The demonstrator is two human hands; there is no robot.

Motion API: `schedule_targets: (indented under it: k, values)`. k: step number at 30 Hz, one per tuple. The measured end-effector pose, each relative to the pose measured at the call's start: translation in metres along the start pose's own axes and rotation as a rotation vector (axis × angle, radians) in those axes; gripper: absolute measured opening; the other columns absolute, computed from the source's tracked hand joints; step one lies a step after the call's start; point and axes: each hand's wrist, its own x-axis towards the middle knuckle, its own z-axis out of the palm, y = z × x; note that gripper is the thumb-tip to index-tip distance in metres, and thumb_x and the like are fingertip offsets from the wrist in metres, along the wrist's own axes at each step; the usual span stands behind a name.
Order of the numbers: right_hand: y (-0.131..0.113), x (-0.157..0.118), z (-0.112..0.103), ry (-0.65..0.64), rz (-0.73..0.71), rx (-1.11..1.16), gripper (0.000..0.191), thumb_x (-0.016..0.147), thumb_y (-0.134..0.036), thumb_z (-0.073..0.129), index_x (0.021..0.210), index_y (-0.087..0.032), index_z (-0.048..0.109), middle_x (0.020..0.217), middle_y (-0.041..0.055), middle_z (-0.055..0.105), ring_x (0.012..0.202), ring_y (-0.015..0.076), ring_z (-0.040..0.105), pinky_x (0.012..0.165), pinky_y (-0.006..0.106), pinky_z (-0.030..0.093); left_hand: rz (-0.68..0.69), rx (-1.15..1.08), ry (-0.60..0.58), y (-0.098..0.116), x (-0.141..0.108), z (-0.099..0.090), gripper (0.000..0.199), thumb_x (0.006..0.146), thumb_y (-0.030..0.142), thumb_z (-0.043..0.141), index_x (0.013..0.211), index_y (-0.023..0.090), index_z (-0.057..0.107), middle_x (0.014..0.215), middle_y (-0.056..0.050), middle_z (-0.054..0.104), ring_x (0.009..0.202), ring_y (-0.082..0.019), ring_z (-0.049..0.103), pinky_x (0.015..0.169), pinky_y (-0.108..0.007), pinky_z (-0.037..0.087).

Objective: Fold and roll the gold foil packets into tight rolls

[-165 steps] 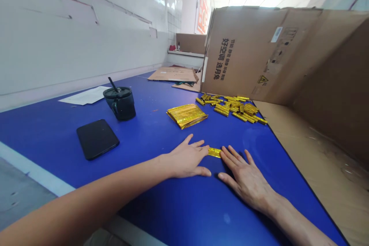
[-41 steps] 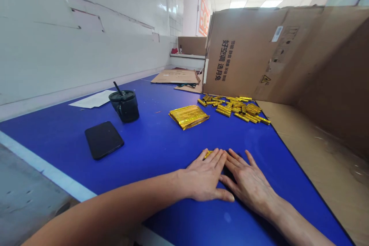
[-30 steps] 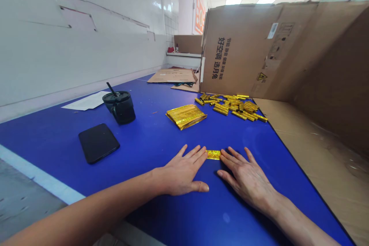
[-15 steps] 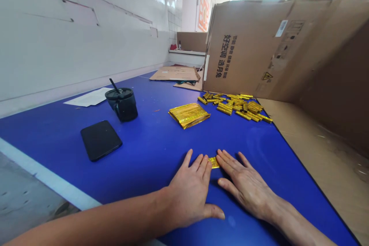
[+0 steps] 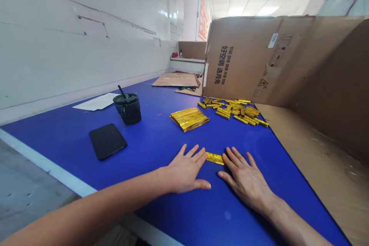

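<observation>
A small strip of shiny gold foil paper [image 5: 215, 158] lies flat on the blue table [image 5: 161, 207]. My left hand [image 5: 188, 169] rests with spread fingers, its fingertips on the strip's left end. On the right end lie the fingertips of my right hand [image 5: 245, 177], also flat and open. The strip's middle shows between the hands; its ends are partly covered by fingers. Beyond them sits a stack of flat gold foil sheets [image 5: 189, 118]. Farther back on the right is a loose heap of rolled gold foil tubes [image 5: 236, 110].
A dark lidded mug with a straw [image 5: 127, 109] stands at the left, near a black phone-like slab [image 5: 107, 141] and a white paper [image 5: 96, 102]. A large cardboard box [image 5: 245, 61] walls off the back and right. Flat cardboard [image 5: 175, 80] lies at the far end.
My hands have moved apart along the gold strip, so more of its middle shows. The whole view has shifted slightly with my head.
</observation>
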Motion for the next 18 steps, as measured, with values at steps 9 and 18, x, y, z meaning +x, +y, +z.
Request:
schedule_targets:
  k: [9,18]
  values:
    - [0.018,0.002,0.005,0.107,0.046,0.205,0.033,0.084,-0.033,0.036,0.099,-0.02,0.063,0.115,0.0096,0.055,0.107,0.0227,0.048,0.089,0.041,0.037,-0.132,-0.1,0.279,0.001,0.021,-0.024,0.049,0.077,0.041,0.048,0.116,0.013,0.038,0.116,-0.011,0.048,0.105,-0.022,0.044,0.086,-0.035,0.034]
    - [0.022,0.006,0.007,0.141,0.065,0.341,0.032,0.084,-0.033,0.035,0.091,-0.022,0.064,0.107,0.0063,0.06,0.101,0.0213,0.052,0.087,0.039,0.04,0.177,0.078,0.192,-0.004,0.034,-0.005,0.016,0.081,0.024,0.045,0.092,0.02,0.056,0.087,-0.003,0.056,0.084,-0.016,0.049,0.075,-0.028,0.038]
